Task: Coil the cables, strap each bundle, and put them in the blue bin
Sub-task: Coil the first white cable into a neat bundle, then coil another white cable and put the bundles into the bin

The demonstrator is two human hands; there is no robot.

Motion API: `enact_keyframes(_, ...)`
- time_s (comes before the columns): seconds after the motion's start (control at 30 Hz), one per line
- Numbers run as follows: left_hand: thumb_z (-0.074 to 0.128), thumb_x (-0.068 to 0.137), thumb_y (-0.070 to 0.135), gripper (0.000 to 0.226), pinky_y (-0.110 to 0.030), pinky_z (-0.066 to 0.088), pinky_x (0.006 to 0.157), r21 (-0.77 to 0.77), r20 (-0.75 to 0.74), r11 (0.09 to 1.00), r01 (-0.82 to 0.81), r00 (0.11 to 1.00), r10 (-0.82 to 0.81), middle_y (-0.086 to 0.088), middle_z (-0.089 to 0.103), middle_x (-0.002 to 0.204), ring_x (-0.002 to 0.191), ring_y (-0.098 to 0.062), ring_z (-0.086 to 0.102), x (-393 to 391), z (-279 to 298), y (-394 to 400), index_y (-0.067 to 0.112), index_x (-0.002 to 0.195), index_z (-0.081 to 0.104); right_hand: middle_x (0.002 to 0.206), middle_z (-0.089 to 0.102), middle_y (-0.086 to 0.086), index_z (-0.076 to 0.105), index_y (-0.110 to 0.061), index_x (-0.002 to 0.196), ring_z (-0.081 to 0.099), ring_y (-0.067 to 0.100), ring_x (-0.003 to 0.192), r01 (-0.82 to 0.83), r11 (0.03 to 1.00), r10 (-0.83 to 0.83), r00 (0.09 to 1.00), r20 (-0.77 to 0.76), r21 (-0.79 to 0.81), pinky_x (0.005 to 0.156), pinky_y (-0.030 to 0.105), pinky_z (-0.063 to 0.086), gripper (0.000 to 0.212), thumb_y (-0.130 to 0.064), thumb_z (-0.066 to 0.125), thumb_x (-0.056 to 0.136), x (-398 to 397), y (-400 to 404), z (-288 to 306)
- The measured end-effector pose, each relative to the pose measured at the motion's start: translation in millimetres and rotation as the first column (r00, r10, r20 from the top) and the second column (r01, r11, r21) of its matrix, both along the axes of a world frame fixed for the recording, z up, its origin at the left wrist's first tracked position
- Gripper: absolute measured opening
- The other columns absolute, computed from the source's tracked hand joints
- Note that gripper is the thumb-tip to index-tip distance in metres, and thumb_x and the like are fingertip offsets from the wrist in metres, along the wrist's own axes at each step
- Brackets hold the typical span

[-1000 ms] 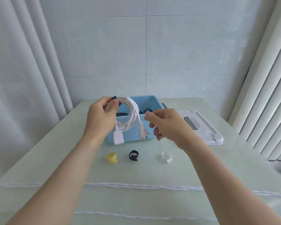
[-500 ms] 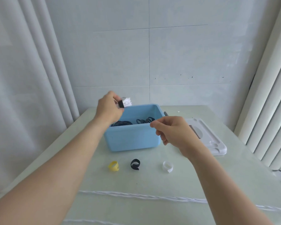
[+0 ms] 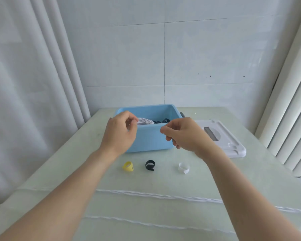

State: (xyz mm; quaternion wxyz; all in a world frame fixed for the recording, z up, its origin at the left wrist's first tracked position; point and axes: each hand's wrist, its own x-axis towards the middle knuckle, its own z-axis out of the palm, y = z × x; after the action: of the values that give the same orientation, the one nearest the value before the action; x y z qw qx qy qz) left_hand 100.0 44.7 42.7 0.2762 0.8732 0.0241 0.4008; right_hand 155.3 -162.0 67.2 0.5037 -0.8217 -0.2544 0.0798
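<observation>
The blue bin [image 3: 151, 141] stands mid-table. Inside it lies a coiled white cable bundle [image 3: 145, 121] beside dark cable bundles [image 3: 161, 121]. My left hand [image 3: 120, 133] hovers at the bin's front left corner with loosely curled fingers, their tips just beside the white bundle, gripping nothing. In front of the bin's right front corner, my right hand [image 3: 182, 134] is also loosely curled and holds nothing. Three rolled straps lie in a row before the bin: yellow [image 3: 128, 166], black [image 3: 150, 165], white [image 3: 183, 167]. A long white cable [image 3: 146, 194] stretches across the near table.
A white lid [image 3: 222, 138] lies flat to the right of the bin. A second white cable run [image 3: 137, 222] crosses the table closer to me. Curtains hang at the left and blinds at the right; a tiled wall is behind the table.
My left hand carried the strapped white bundle over the bin, set it inside and let go. The right hand stayed near the bin's front. The camera view tilted upward.
</observation>
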Motion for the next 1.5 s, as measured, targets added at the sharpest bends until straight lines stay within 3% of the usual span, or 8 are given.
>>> enact_keyframes(0.17, 0.053, 0.088, 0.014, 0.011, -0.021, 0.04, 0.063, -0.051, -0.027, 0.997, 0.051, 0.998, -0.053, 0.004, 0.061, 0.076, 0.066, -0.01, 0.052, -55.2, -50.0, -28.2, 0.011, 0.084, 0.063, 0.079, 0.073, -0.003, 0.068, -0.014, 0.085, 0.06, 0.006, 0.054, -0.15, 0.92, 0.201, 0.974, 0.108, -0.361, 0.056, 0.02, 0.049, 0.025, -0.036, 0.06, 0.094, -33.5, 16.0, -1.4)
enact_keyframes(0.4, 0.053, 0.09, 0.011, 0.01, -0.025, 0.032, 0.063, -0.07, -0.197, 0.996, 0.06, 0.978, -0.073, 0.015, 0.048, 0.068, 0.063, 0.001, 0.047, -114.7, -95.7, -34.1, 0.016, 0.085, 0.059, 0.091, 0.074, 0.0, 0.068, -0.012, 0.097, 0.066, 0.024, 0.088, -0.41, 0.535, 0.505, 0.856, -0.109, -0.739, 0.083, 0.041, 0.054, 0.026, -0.036, 0.057, 0.091, -107.6, 26.3, -36.7)
enact_keyframes(0.53, 0.053, 0.089, 0.008, 0.011, -0.035, 0.041, 0.073, -0.072, -0.323, 0.996, -0.052, 0.946, 0.026, -0.001, 0.063, 0.079, 0.084, -0.023, 0.054, -133.1, -112.9, -38.2, 0.014, 0.084, 0.061, 0.104, 0.053, -0.001, 0.058, -0.018, 0.118, 0.056, 0.021, 0.094, -0.202, 0.757, 0.374, 0.914, 0.159, -0.621, 0.078, 0.029, 0.04, 0.038, -0.047, 0.06, 0.094, -153.6, 18.1, -88.5)
enact_keyframes(0.63, 0.051, 0.088, 0.009, 0.01, -0.039, 0.042, 0.075, -0.003, -0.382, 0.999, -0.053, 0.923, 0.048, -0.007, 0.065, 0.081, 0.086, -0.029, 0.055, -141.6, -111.6, -39.9, 0.011, 0.084, 0.061, 0.099, 0.054, -0.001, 0.062, -0.013, 0.105, 0.056, 0.023, 0.101, -0.043, 0.885, 0.212, 0.923, 0.32, -0.464, 0.076, 0.025, 0.033, 0.021, -0.031, 0.054, 0.1, -167.3, 8.9, -109.8)
enact_keyframes(0.77, 0.049, 0.09, 0.018, 0.011, -0.039, 0.045, 0.07, 0.071, -0.406, 0.997, 0.004, 0.914, 0.025, -0.007, 0.064, 0.081, 0.085, -0.031, 0.057, -160.8, -109.2, -40.8, 0.013, 0.084, 0.057, 0.116, 0.056, 0.008, 0.055, -0.01, 0.112, 0.052, 0.027, 0.111, 0.068, 0.805, 0.196, 0.907, 0.372, -0.59, 0.087, 0.031, 0.035, 0.025, -0.03, 0.041, 0.106, -171.0, 8.2, -115.9)
enact_keyframes(0.93, 0.05, 0.095, 0.029, 0.013, -0.035, 0.046, 0.075, 0.231, -0.491, 0.972, 0.032, 0.867, 0.088, -0.004, 0.064, 0.094, 0.095, -0.027, 0.058, -198.8, -100.5, -33.7, 0.02, 0.086, 0.047, 0.105, 0.061, 0.014, 0.045, -0.01, 0.105, 0.058, 0.035, 0.096, 0.202, 0.804, 0.056, 0.911, 0.408, -0.56, 0.072, 0.039, 0.036, 0.022, -0.03, 0.036, 0.108, -174.9, -7.9, -111.2)
enact_keyframes(1.23, 0.035, 0.104, 0.031, 0.033, -0.039, 0.035, 0.102, 0.548, -0.636, 0.81, -0.207, 0.526, 0.565, -0.012, 0.057, 0.132, 0.125, -0.032, 0.049, -243.7, -64.9, 29.0, 0.012, 0.121, 0.057, 0.102, 0.065, 0.014, 0.06, -0.007, 0.102, 0.059, 0.034, 0.086, 0.37, 0.718, -0.193, 0.92, 0.342, -0.59, 0.072, 0.039, 0.048, 0.039, -0.04, 0.04, 0.105, -170.0, -80.8, -89.0)
enact_keyframes(1.5, 0.032, 0.098, 0.004, 0.041, -0.041, 0.047, 0.1, 0.637, -0.657, 0.741, -0.213, 0.352, 0.667, -0.012, 0.055, 0.138, 0.127, -0.031, 0.053, -260.7, -51.7, 40.3, 0.008, 0.13, 0.058, 0.075, 0.064, 0.009, 0.06, -0.004, 0.07, 0.06, 0.032, 0.073, 0.42, 0.735, -0.259, 0.899, 0.352, -0.533, 0.056, 0.033, 0.039, 0.058, -0.056, 0.054, 0.095, -176.9, -124.0, -102.3)
